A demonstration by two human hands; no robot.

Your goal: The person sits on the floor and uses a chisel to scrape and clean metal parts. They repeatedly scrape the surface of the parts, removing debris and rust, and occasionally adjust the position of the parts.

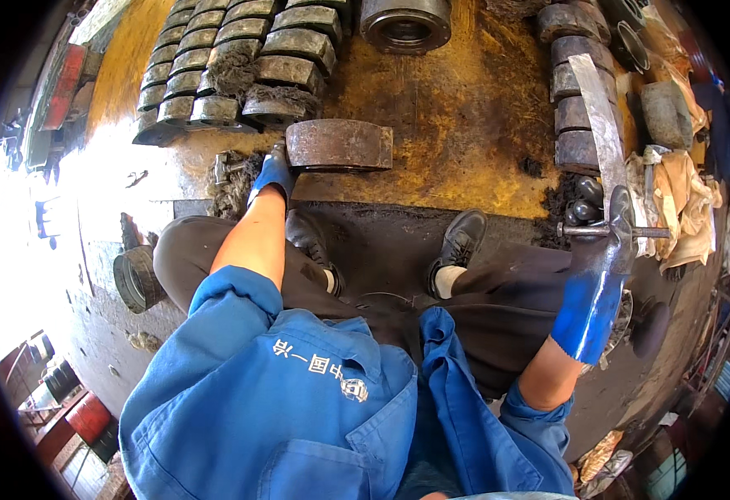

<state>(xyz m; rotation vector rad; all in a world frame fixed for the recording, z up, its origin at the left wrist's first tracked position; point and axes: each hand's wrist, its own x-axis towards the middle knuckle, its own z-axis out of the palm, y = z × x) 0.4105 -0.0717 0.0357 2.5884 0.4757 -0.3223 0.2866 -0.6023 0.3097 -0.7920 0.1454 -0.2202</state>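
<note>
A thick, curved steel half-ring (340,145), rusty brown, stands in front of me at the near edge of the oily yellow plate. My left hand (274,173), in a blue glove darkened at the fingers, grips its left end; part of the fingers is hidden behind the metal. Off to the right, my right hand (605,246) wears a blue glove blackened with grease. It is closed around the crossbar handle of a long flat-bladed scraper (595,117), whose pale blade points away from me.
Rows of similar curved metal pieces (240,33) stand at the back left, and another stack (579,79) at the right. A round flanged metal part (405,25) is at the back. Crumpled brown paper (685,200) lies far right; a metal ring (137,279) rests left of my knee.
</note>
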